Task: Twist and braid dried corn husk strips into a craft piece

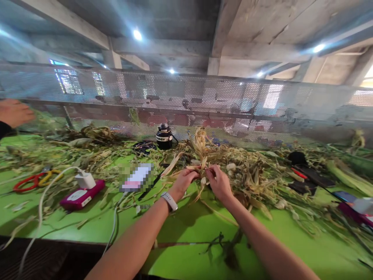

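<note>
My left hand (183,182) is closed at the left side of a bundle of dried, straw-coloured, husk-like leaves (200,147). From the right, my right hand (218,182) pinches the same bundle near its middle. The bundle stands roughly upright, with a looped, tufted top and loose ends hanging below my fingers. My fingertips partly hide where the strands meet. Behind and to the right of my right hand lies a heap of dry leaves and stems (253,175).
A phone (136,177) lies left of my hands, near a magenta power strip (83,194) with a white charger and cable. Red- and yellow-handled scissors (37,181) are farther left. A black bottle (164,137) stands before the mesh partition (180,89). Another person's hand (16,112) shows at far left.
</note>
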A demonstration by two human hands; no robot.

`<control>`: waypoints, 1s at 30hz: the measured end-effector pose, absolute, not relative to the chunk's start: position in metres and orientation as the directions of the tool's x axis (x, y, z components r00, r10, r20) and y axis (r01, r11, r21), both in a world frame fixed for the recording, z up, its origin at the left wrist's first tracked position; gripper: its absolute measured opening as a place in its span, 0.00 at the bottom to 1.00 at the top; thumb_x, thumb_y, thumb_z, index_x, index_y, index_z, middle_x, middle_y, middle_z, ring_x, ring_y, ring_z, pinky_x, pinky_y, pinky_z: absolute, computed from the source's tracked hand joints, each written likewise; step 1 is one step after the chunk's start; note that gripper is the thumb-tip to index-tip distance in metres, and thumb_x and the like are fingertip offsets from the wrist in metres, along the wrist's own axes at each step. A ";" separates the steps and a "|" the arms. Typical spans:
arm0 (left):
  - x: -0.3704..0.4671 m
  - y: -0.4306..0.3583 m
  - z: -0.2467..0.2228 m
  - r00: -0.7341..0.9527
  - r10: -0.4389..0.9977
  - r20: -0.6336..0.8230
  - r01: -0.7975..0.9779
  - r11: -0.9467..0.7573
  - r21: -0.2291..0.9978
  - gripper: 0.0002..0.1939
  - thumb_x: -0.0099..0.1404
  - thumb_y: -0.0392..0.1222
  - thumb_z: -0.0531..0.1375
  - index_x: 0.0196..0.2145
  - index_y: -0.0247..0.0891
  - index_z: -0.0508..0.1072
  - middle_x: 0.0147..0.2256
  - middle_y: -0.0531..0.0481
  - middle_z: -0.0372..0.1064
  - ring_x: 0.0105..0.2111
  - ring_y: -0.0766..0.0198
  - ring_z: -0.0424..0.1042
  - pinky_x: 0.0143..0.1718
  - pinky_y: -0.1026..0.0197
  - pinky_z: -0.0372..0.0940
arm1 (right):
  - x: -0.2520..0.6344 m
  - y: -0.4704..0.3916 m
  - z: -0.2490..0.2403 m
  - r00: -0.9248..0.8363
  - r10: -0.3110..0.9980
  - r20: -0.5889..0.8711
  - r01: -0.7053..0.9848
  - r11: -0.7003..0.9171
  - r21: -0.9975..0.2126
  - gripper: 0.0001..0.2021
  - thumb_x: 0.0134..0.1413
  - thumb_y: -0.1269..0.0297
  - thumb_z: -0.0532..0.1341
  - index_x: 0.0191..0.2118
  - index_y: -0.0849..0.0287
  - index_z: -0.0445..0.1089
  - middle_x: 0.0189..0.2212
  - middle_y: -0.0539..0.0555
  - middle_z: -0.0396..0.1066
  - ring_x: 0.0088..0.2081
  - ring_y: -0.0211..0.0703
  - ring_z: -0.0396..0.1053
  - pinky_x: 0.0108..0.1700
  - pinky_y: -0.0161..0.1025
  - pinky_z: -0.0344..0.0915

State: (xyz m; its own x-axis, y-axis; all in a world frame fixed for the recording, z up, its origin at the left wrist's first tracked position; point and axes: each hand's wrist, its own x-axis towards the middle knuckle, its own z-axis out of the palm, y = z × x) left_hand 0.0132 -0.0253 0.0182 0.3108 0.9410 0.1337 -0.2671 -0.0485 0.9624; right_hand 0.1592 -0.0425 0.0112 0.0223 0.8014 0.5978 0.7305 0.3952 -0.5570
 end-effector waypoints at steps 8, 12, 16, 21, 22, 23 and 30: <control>0.016 -0.019 0.004 0.351 0.916 0.193 -0.214 -0.122 0.969 0.16 0.47 0.41 0.66 0.35 0.33 0.74 0.28 0.48 0.73 0.31 0.62 0.69 0.40 0.59 0.61 | 0.156 -0.037 -0.001 0.076 0.831 0.551 0.679 0.362 -0.639 0.09 0.54 0.58 0.49 0.29 0.56 0.61 0.23 0.50 0.66 0.26 0.40 0.63 0.29 0.33 0.56; 0.017 -0.016 -0.001 0.330 0.927 0.178 -0.238 -0.101 0.966 0.19 0.45 0.45 0.68 0.34 0.33 0.73 0.28 0.49 0.73 0.29 0.64 0.69 0.39 0.60 0.63 | 0.156 -0.034 -0.004 0.073 0.852 0.519 0.644 0.357 -0.676 0.10 0.55 0.58 0.50 0.29 0.56 0.61 0.22 0.48 0.65 0.25 0.39 0.62 0.29 0.33 0.56; 0.016 -0.017 0.000 0.317 0.946 0.065 -0.293 0.033 0.955 0.21 0.39 0.46 0.70 0.31 0.34 0.72 0.28 0.50 0.73 0.27 0.64 0.70 0.36 0.58 0.66 | 0.157 -0.033 -0.006 0.078 0.853 0.517 0.646 0.352 -0.678 0.10 0.55 0.58 0.50 0.28 0.56 0.61 0.21 0.48 0.65 0.24 0.38 0.62 0.29 0.33 0.56; 0.016 -0.016 -0.001 0.339 0.940 0.042 -0.268 0.053 0.962 0.22 0.37 0.44 0.71 0.31 0.34 0.73 0.25 0.51 0.73 0.24 0.65 0.70 0.32 0.60 0.67 | 0.156 -0.034 -0.009 0.084 0.864 0.497 0.650 0.331 -0.684 0.09 0.55 0.60 0.52 0.28 0.57 0.64 0.22 0.48 0.67 0.25 0.38 0.63 0.29 0.32 0.57; 0.015 -0.015 0.000 0.328 0.944 0.039 -0.271 0.054 0.961 0.22 0.36 0.44 0.71 0.31 0.33 0.73 0.24 0.51 0.72 0.23 0.66 0.70 0.32 0.61 0.67 | 0.156 -0.034 -0.009 0.083 0.865 0.495 0.648 0.330 -0.686 0.09 0.55 0.60 0.52 0.29 0.57 0.65 0.22 0.48 0.67 0.25 0.38 0.64 0.29 0.32 0.58; 0.015 -0.015 0.000 0.307 0.951 0.037 -0.283 0.054 0.958 0.23 0.36 0.44 0.71 0.31 0.33 0.73 0.24 0.51 0.72 0.23 0.66 0.69 0.32 0.61 0.67 | 0.156 -0.033 -0.009 0.088 0.863 0.498 0.646 0.331 -0.688 0.09 0.55 0.60 0.52 0.30 0.57 0.65 0.23 0.49 0.68 0.26 0.38 0.65 0.30 0.32 0.59; 0.013 -0.015 0.001 0.045 0.999 -0.003 -0.410 0.021 0.912 0.24 0.37 0.43 0.71 0.32 0.33 0.72 0.22 0.54 0.72 0.23 0.67 0.69 0.32 0.63 0.66 | 0.172 0.007 0.029 0.115 0.866 0.487 0.861 0.158 -0.484 0.21 0.53 0.71 0.52 0.55 0.58 0.58 0.47 0.59 0.66 0.40 0.42 0.69 0.40 0.37 0.65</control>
